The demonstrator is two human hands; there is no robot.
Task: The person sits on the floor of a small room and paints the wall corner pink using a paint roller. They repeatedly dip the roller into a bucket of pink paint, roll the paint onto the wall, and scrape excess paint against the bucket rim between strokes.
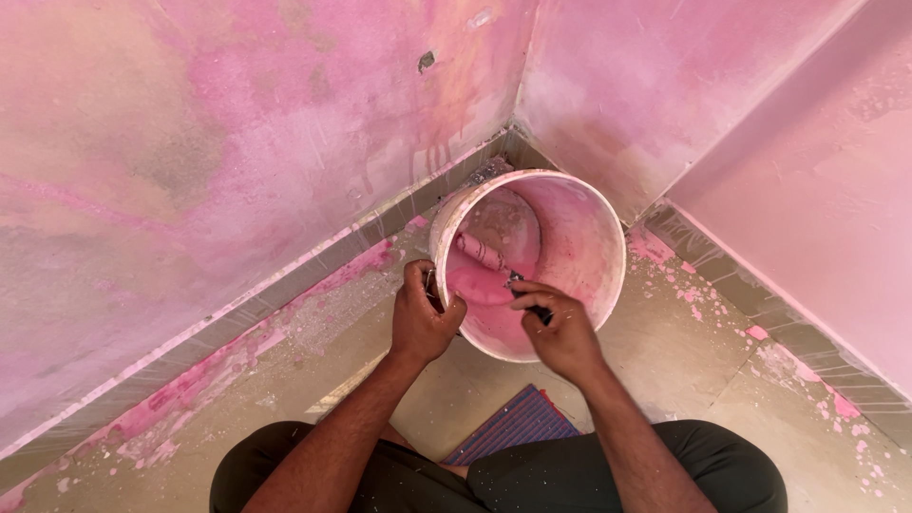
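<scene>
Head view, looking straight down into a room corner. White plastic bucket (579, 233), stained pink inside, sits on the floor (665, 361) tight against the corner where two pink walls (237, 123) meet. It's tipped toward the person, mouth facing the camera. A pool of pink paint (480, 285) lies in the lower side.

Left hand (423, 318) is closed around the bucket's near-left rim, fingers curled over the edge, gripping it. Right hand (560, 328) is closed around a dark handle (534, 306) at the near rim; the handle runs down into the bucket to a paint roller (480, 252), its pink-coated sleeve lying in or just above the paint. Can't tell whether the roller touches the bucket wall.

Both forearms come up from the bottom of the frame, over dark trousers (722, 470); the person is crouched close behind the bucket. A ribbed red-and-blue mat (518, 423) lies on the floor between the knees, just short of the bucket.

Grey tiled skirting (313, 271) runs along the base of both walls, streaked pink. Pink splashes and flakes scattered on the floor along the left wall and to the right of the bucket.
</scene>
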